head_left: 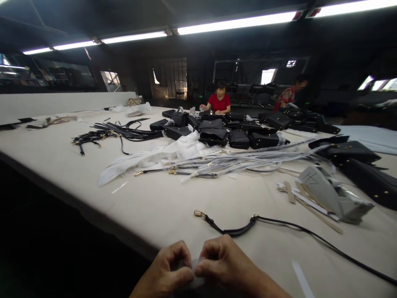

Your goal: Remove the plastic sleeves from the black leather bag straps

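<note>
My left hand (172, 269) and my right hand (221, 260) come together at the table's front edge, thumbs and forefingers pinched. Between them they grip a thin, see-through plastic sleeve (196, 282), most of it hidden by the fingers and the frame's lower edge. Just beyond the hands lies a black bag strap (238, 231) with a gold clasp at its left end; its thin length runs off to the lower right. A narrow white strip (301, 278) rests on the table to the right of my right hand.
Plastic-wrapped straps (229, 163) and white sleeves (155, 159) lie mid-table. Bare black straps (124, 131) are bundled at left. Black bags (212, 131) are heaped behind. A grey tape dispenser (328, 194) stands at right. A person in red (219, 103) sits across; another is behind at right.
</note>
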The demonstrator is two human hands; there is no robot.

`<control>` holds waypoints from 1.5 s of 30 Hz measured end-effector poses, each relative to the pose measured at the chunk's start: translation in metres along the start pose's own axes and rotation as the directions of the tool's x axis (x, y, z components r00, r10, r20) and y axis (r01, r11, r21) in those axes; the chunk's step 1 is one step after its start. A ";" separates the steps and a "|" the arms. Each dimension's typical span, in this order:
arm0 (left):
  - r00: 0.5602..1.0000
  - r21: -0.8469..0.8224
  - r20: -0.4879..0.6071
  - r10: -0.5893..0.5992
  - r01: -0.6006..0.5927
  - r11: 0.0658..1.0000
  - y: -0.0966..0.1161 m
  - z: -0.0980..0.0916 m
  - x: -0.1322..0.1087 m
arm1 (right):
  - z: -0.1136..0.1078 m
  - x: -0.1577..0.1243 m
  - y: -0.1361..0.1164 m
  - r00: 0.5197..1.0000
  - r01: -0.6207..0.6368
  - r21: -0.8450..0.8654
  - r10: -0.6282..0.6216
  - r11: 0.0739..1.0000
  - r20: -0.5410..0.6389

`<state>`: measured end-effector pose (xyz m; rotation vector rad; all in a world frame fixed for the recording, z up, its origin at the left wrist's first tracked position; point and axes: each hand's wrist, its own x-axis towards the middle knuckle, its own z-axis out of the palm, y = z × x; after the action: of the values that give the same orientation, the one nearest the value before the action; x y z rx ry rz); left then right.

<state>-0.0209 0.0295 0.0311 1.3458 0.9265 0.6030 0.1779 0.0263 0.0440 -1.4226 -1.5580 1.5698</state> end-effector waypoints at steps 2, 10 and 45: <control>0.997 -0.021 -0.060 0.039 -0.041 0.999 -0.008 -0.002 0.006 | -0.008 0.007 -0.001 1.000 0.012 -0.120 -0.012 0.993 0.006; 0.939 -0.052 -0.340 0.055 -0.077 0.996 -0.021 -0.020 0.004 | -0.059 0.043 0.016 0.935 0.091 -0.601 -0.276 0.794 -0.223; 0.997 0.042 -0.023 0.079 -0.078 0.996 -0.002 -0.023 0.004 | -0.032 -0.027 -0.038 0.901 0.388 -0.802 -0.371 0.454 0.226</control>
<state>-0.0385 0.0450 0.0289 1.4198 0.9137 0.6656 0.2038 0.0235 0.0945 -1.2868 -2.6149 0.5043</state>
